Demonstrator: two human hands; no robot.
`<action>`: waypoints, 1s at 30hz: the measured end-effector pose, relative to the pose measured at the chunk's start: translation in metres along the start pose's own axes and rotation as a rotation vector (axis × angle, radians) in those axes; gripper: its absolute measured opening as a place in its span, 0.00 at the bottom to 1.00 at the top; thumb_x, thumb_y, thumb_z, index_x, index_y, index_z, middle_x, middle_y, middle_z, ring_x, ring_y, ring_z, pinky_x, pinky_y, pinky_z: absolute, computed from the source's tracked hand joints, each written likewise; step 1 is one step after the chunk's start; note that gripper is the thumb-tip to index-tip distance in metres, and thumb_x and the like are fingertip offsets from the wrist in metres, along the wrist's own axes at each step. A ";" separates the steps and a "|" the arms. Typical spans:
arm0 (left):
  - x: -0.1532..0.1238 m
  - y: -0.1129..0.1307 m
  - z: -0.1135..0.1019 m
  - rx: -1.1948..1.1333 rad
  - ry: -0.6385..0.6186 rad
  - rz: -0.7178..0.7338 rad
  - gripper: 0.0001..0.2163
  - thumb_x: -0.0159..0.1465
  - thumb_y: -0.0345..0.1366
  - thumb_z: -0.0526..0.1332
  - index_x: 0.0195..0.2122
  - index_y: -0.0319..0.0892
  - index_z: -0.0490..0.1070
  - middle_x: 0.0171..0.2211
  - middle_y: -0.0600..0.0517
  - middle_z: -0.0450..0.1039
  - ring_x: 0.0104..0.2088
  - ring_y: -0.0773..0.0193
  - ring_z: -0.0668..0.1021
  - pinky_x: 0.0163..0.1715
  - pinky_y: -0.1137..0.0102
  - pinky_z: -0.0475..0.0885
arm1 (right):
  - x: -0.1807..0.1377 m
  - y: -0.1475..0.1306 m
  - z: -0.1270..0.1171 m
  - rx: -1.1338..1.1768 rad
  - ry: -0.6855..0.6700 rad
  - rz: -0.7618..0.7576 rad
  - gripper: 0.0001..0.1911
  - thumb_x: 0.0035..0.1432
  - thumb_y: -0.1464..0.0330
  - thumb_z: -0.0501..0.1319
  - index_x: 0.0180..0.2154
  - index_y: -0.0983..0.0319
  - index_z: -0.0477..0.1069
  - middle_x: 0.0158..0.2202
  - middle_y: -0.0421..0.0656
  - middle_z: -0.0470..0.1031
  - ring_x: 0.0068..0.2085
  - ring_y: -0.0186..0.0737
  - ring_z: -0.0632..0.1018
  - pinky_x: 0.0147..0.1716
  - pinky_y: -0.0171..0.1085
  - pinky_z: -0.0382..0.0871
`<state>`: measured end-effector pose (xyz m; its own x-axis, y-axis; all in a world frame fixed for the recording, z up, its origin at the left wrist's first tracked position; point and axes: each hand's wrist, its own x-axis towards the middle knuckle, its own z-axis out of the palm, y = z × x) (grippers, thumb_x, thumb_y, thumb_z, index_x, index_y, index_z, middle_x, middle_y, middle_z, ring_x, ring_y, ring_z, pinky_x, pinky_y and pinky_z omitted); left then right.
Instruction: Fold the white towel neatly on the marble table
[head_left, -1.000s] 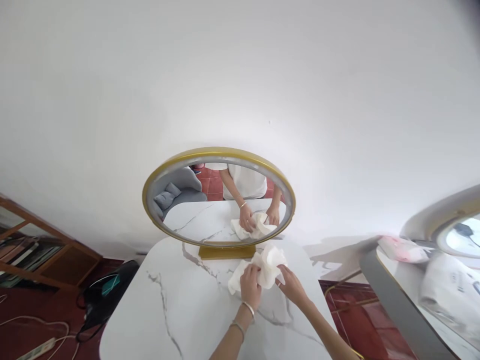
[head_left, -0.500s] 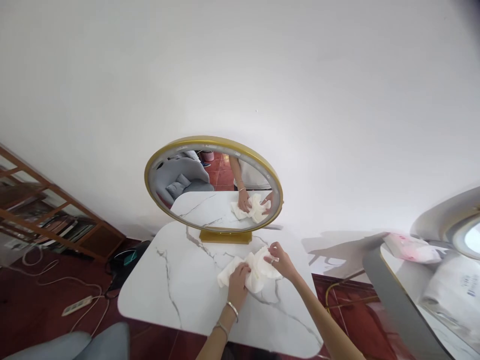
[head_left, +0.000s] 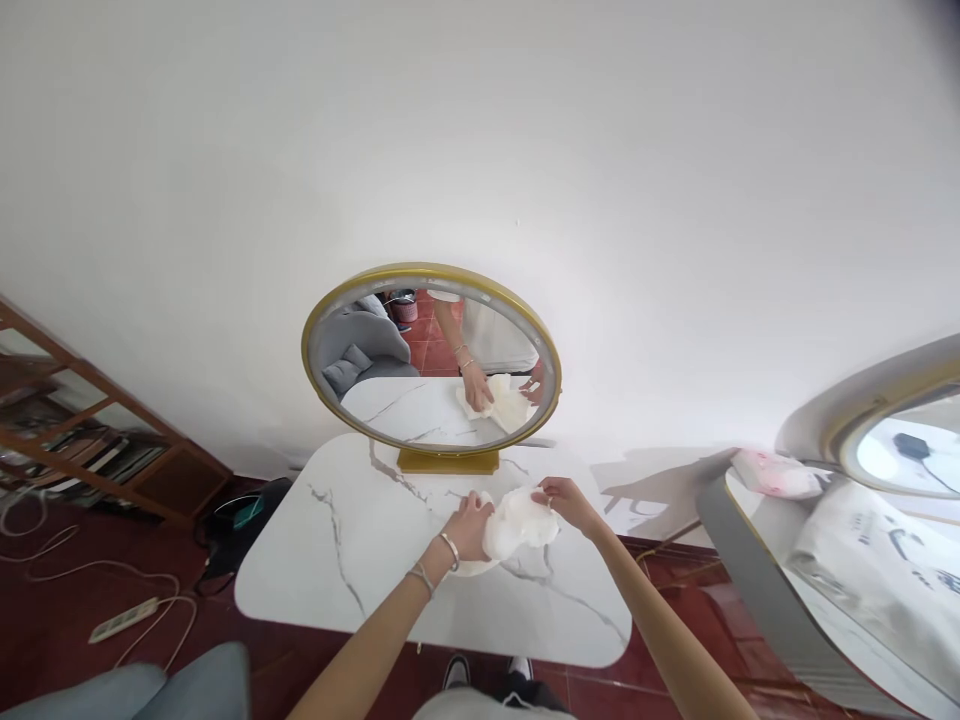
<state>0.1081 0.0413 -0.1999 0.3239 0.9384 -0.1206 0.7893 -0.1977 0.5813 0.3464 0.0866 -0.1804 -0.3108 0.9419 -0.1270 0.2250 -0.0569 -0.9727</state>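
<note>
A crumpled white cloth or tissue rests low over the white marbled tabletop; I cannot tell which it is. My left hand, with bracelets at the wrist, is closed on its left part, and some of it shows beneath the palm. At the right edge, my right hand pinches the material between thumb and fingers. Behind both hands stands an oval mirror with a gold rim, on a gold base. Both hands and the white material are reflected in its glass.
To the right, a second table bears a pink-and-white packet, a white printed bag and another round mirror. A wooden shelf stands left. A power strip and cables lie on the red floor.
My left hand has shifted slightly left and turned over the white material, which is now more bunched between the hands. The view has moved, with more of the right-hand table showing.
</note>
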 end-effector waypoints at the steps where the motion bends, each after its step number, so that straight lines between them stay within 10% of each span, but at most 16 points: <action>1: -0.002 0.000 -0.011 0.026 0.016 0.034 0.32 0.30 0.37 0.75 0.41 0.43 0.71 0.52 0.41 0.65 0.56 0.40 0.66 0.57 0.53 0.62 | -0.004 -0.004 -0.004 0.025 0.031 -0.005 0.21 0.43 0.50 0.65 0.23 0.62 0.67 0.21 0.38 0.71 0.24 0.35 0.71 0.23 0.33 0.62; 4: -0.014 -0.005 -0.044 0.058 0.027 0.138 0.27 0.31 0.46 0.75 0.33 0.44 0.71 0.54 0.42 0.66 0.60 0.41 0.62 0.63 0.52 0.50 | -0.018 -0.017 -0.018 0.083 0.144 -0.028 0.23 0.41 0.49 0.67 0.22 0.62 0.65 0.24 0.40 0.74 0.27 0.35 0.73 0.27 0.34 0.65; 10: -0.036 -0.019 -0.091 -0.082 -0.041 0.052 0.10 0.60 0.46 0.55 0.36 0.47 0.69 0.33 0.52 0.74 0.37 0.57 0.75 0.43 0.64 0.69 | -0.044 -0.044 -0.048 0.157 0.366 -0.064 0.23 0.36 0.51 0.72 0.22 0.62 0.69 0.27 0.44 0.77 0.29 0.39 0.76 0.29 0.37 0.70; 20: -0.039 0.034 -0.184 -0.147 0.328 0.159 0.15 0.65 0.50 0.51 0.42 0.47 0.67 0.17 0.61 0.54 0.19 0.67 0.62 0.24 0.75 0.61 | -0.080 -0.118 -0.092 -0.095 0.564 -0.233 0.20 0.39 0.53 0.72 0.26 0.61 0.72 0.27 0.42 0.76 0.32 0.39 0.75 0.32 0.36 0.69; 30: -0.092 0.059 -0.191 -0.047 0.138 0.073 0.13 0.63 0.49 0.51 0.34 0.49 0.71 0.28 0.53 0.73 0.24 0.63 0.71 0.24 0.72 0.65 | -0.154 -0.132 -0.082 -0.156 0.326 0.010 0.30 0.43 0.54 0.70 0.48 0.57 0.72 0.19 0.33 0.63 0.16 0.32 0.65 0.15 0.35 0.63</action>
<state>0.0250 -0.0022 -0.0011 0.3020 0.9527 0.0328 0.7400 -0.2560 0.6220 0.4399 -0.0241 -0.0165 -0.0028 0.9991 -0.0430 0.3727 -0.0388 -0.9271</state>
